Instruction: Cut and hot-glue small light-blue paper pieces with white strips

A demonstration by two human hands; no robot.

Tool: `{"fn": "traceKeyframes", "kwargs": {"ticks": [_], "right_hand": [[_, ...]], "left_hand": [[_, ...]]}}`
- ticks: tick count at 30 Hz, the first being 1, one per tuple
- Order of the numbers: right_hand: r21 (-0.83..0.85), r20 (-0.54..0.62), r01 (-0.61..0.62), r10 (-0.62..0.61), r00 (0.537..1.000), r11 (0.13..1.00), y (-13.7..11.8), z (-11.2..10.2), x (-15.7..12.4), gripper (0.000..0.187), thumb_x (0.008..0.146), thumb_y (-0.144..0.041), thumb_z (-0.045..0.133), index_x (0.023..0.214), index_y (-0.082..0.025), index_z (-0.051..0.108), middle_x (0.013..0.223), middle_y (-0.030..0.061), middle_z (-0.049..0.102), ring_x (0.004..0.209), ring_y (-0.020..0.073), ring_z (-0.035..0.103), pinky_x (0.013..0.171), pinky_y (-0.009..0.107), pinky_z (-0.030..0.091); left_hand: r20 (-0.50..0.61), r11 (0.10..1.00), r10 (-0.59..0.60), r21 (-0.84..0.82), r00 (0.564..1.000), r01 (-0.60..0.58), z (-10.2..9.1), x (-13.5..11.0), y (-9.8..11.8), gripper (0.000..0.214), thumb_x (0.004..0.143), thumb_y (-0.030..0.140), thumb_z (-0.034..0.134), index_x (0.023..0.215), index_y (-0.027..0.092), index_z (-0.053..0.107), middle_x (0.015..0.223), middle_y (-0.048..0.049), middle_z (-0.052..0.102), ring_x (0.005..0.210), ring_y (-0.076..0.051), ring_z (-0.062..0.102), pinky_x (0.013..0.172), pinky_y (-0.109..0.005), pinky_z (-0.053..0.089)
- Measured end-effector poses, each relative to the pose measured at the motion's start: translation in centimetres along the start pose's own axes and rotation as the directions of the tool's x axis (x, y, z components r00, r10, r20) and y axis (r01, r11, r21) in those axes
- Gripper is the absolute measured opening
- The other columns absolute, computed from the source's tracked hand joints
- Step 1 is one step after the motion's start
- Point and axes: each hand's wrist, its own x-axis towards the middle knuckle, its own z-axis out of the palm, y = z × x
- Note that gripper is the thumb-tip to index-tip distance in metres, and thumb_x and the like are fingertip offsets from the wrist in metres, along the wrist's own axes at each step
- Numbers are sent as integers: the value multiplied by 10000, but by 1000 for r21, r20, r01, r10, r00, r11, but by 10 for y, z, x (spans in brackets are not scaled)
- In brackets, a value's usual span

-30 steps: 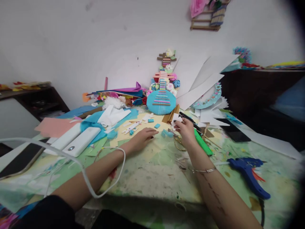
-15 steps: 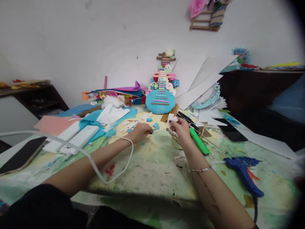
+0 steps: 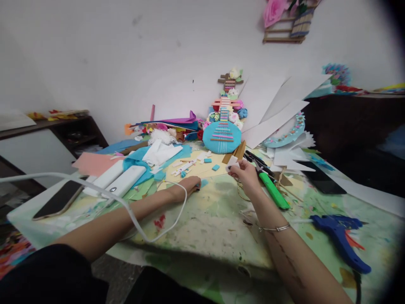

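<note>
My left hand (image 3: 186, 185) lies low on the paint-stained table (image 3: 202, 223), fingers curled on a small blue foam piece (image 3: 203, 183). My right hand (image 3: 246, 174) is raised a little to its right and pinches a small white foam piece (image 3: 232, 162). More small blue foam bits (image 3: 215, 167) and white strips (image 3: 183, 167) lie just beyond both hands. A green-handled cutter (image 3: 274, 190) rests beside my right hand, with scissors partly hidden under the wrist.
A blue foam guitar (image 3: 222, 134) leans on the wall behind. A blue glue gun (image 3: 340, 236) lies at the right. Two white power banks (image 3: 122, 180), a phone (image 3: 60, 198) and a white cable (image 3: 133, 215) are at the left. White sheets (image 3: 275, 122) lean at the back right.
My left hand has drawn back toward me and curled onto a blue foam piece. My right hand has stayed put with the white piece. The view shifted slightly left.
</note>
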Motion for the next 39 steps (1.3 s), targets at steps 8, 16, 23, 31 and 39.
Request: {"fn": "traceKeyframes", "kwargs": {"ticks": [8, 16, 23, 31, 39], "right_hand": [[-6, 182, 40, -39, 983, 999, 2, 11, -10, 351, 590, -211, 634, 931, -179, 554, 579, -27, 619, 532, 129, 555, 520, 256, 424], [101, 275, -79, 48, 960, 992, 5, 18, -13, 255, 602, -217, 679, 814, -180, 543, 676, 16, 674, 626, 171, 673, 640, 321, 553], [174, 319, -174, 111, 941, 969, 6, 16, -15, 325, 616, -313, 746, 792, -187, 504, 789, 62, 715, 711, 208, 708, 716, 355, 560], [240, 245, -178, 118, 962, 954, 3, 12, -12, 330, 534, -302, 802, 757, -176, 594, 765, 23, 668, 674, 139, 630, 657, 274, 469], [242, 228, -136, 80, 970, 961, 3, 13, -11, 274, 539, -288, 761, 720, -174, 592, 697, -2, 602, 629, 117, 540, 651, 293, 421]], "left_hand": [[-267, 824, -425, 281, 865, 492, -48, -15, -52, 361, 785, 3, 386, 1056, 128, 589, 1081, -187, 575, 1099, -332, 481, 912, -515, 379], [-586, 706, -389, 306, 711, 639, -59, -5, -33, 492, 846, 164, 498, 1332, 243, 488, 1493, -177, 303, 1387, -400, 164, 1025, -639, 159], [-670, 996, -9, 56, 742, 63, -42, 31, 19, 173, 853, 272, 570, 808, 207, 724, 1113, -94, 675, 1167, -260, 520, 1005, -470, 369], [-685, 879, -272, -463, 676, -115, -19, 46, 43, 27, 688, 199, 742, 668, 186, 730, 717, -61, 727, 749, -202, 664, 763, -333, 505], [-392, 516, -470, -849, 791, -114, -17, 45, 43, 150, 683, 165, 668, 797, 151, 764, 678, -47, 711, 651, -160, 643, 676, -287, 517]]}}
